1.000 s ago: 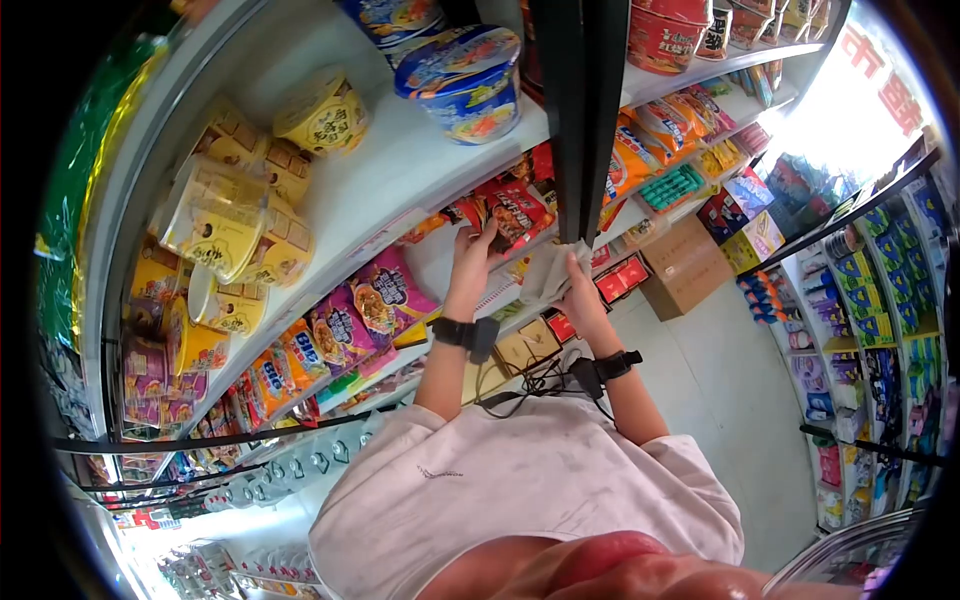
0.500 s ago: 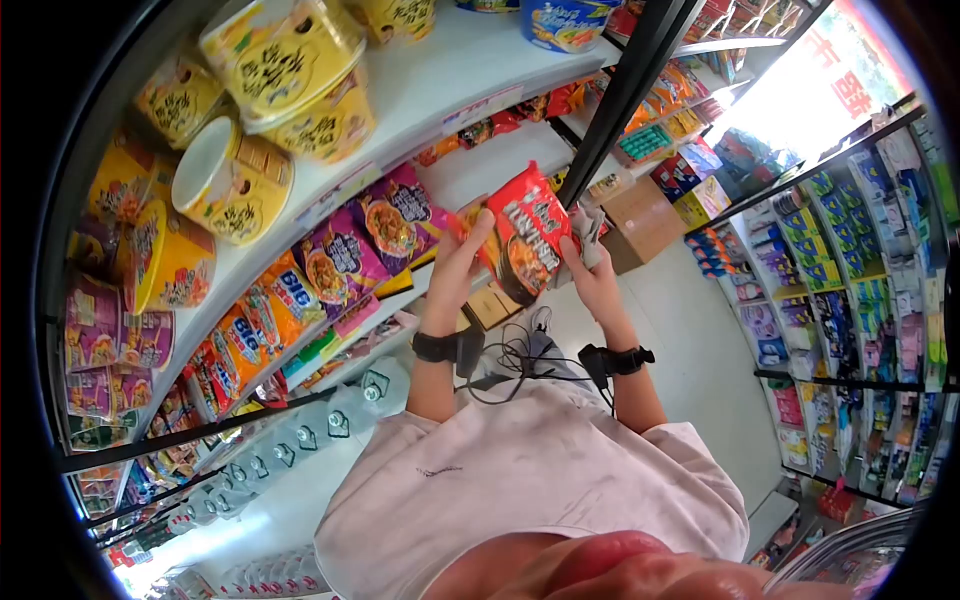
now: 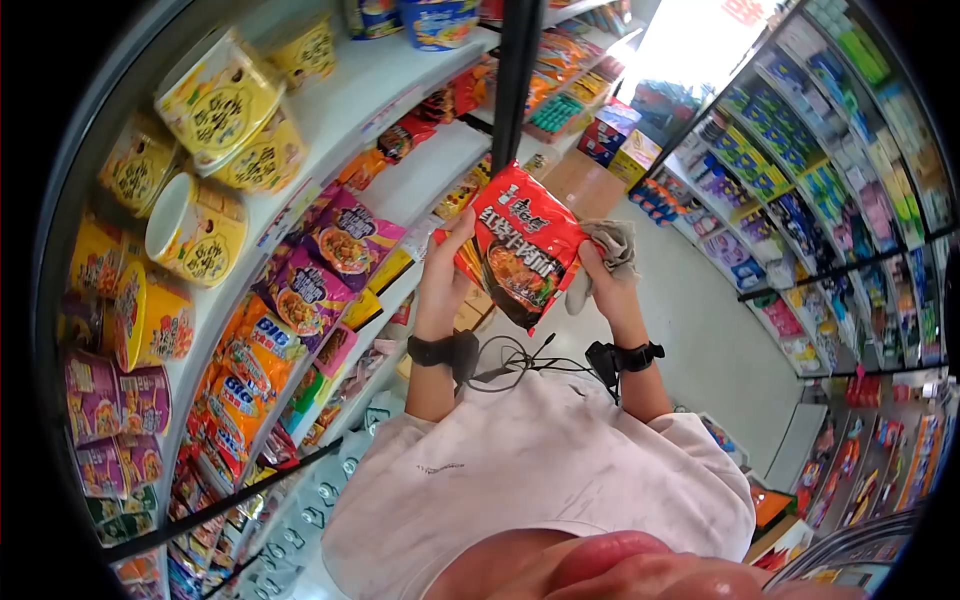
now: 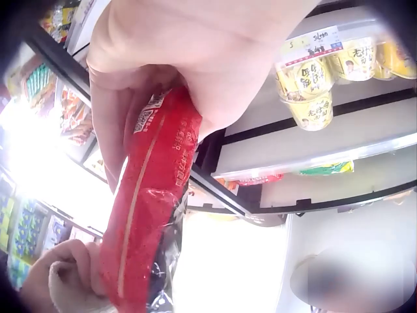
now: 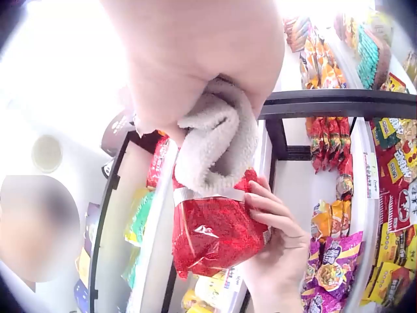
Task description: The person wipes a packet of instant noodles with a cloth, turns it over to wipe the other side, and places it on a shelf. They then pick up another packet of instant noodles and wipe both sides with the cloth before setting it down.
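Observation:
A red instant noodle packet (image 3: 530, 235), its printed front turned up, is held off the shelf in front of the body. My left hand (image 3: 446, 272) grips its left edge, thumb on the front face. In the left wrist view the left hand (image 4: 176, 59) has the packet's red end (image 4: 153, 195) between thumb and fingers. My right hand (image 3: 610, 292) holds a bunched grey cloth (image 3: 613, 245) at the packet's right edge. Seen from the right wrist, the cloth (image 5: 218, 137) lies against the packet's end (image 5: 212, 235), and the left fingers (image 5: 270, 212) wrap its far side.
Yellow noodle cups (image 3: 220, 110) stand on the upper left shelf. Below are purple noodle packets (image 3: 345, 235) and orange ones (image 3: 245, 365). A black shelf post (image 3: 515, 90) rises just beyond the packet. A cardboard box (image 3: 585, 185) sits on the floor, with stocked shelves (image 3: 790, 150) on the right.
The left hand has drawn the noodle packet off the shelf toward the body, its front now turned up. The right hand, still holding the cloth, has come to the packet's right edge.

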Action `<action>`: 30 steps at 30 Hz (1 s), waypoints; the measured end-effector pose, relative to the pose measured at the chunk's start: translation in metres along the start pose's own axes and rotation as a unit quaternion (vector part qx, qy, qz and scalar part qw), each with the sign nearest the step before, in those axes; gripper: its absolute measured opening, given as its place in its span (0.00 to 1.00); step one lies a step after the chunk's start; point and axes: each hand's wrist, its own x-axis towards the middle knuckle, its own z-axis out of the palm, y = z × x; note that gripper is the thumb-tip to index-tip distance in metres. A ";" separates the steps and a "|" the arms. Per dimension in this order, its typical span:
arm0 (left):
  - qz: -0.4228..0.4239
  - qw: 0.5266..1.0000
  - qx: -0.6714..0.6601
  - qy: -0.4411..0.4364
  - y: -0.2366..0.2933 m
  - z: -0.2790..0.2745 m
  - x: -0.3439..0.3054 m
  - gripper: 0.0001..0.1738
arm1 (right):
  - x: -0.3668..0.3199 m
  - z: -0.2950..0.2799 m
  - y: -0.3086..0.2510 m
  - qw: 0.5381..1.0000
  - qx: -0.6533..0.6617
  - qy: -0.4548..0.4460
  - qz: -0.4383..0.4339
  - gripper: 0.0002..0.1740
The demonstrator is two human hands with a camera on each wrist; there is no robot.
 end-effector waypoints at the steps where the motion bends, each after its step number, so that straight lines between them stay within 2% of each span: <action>1: -0.014 1.000 -0.011 -0.008 -0.002 0.010 0.001 0.17 | -0.001 -0.006 -0.001 1.000 0.023 0.009 0.006 0.16; 4: 0.022 0.999 0.041 -0.008 -0.018 0.035 0.001 0.18 | -0.005 -0.031 -0.023 1.000 -0.011 0.016 -0.012 0.18; 5: 0.033 0.997 0.056 -0.032 -0.026 0.040 0.003 0.19 | -0.004 -0.040 -0.030 0.999 -0.022 0.036 -0.023 0.18; 7: 0.058 0.994 0.089 0.009 -0.038 0.077 -0.008 0.20 | -0.005 -0.059 -0.040 0.995 -0.042 0.076 -0.046 0.18; 8: 0.070 0.991 0.105 0.031 -0.046 0.092 -0.013 0.20 | -0.005 -0.069 -0.039 0.993 0.032 0.112 -0.023 0.17; 10: 0.086 0.990 0.111 -0.026 -0.067 0.108 -0.010 0.21 | -0.007 -0.089 -0.029 0.966 0.182 0.181 0.020 0.17; 12: 0.099 0.985 0.136 -0.046 -0.090 0.124 -0.011 0.21 | -0.019 -0.108 -0.030 0.970 0.132 0.195 0.059 0.17; 14: 0.054 0.987 0.131 -0.081 -0.104 0.143 -0.016 0.23 | -0.029 -0.117 -0.040 0.984 0.048 0.172 0.017 0.15; 15: 0.035 0.986 0.124 -0.105 -0.110 0.149 -0.017 0.24 | -0.035 -0.127 -0.040 0.978 0.069 0.191 0.042 0.14; 16: 0.014 0.985 0.117 -0.128 -0.117 0.155 -0.018 0.26 | -0.038 -0.137 -0.041 0.975 0.082 0.203 0.030 0.13; 17: 0.009 0.986 0.123 -0.111 -0.129 0.158 -0.017 0.23 | -0.043 -0.147 -0.043 0.971 0.097 0.218 0.020 0.13; 18: 0.000 0.984 0.124 -0.130 -0.137 0.161 -0.017 0.22 | -0.049 -0.157 -0.045 0.966 0.111 0.235 0.010 0.12; 20: -0.021 0.977 0.123 -0.171 -0.152 0.171 -0.017 0.20 | -0.066 -0.188 -0.042 0.977 0.063 0.205 0.012 0.12; 24: -0.059 0.971 0.149 -0.177 -0.182 0.193 -0.015 0.18 | -0.098 -0.242 -0.043 0.987 -0.010 0.158 0.022 0.10; 30: -0.078 0.960 0.190 -0.191 -0.222 0.218 -0.035 0.24 | -0.110 -0.275 -0.026 0.960 0.035 0.274 -0.038 0.10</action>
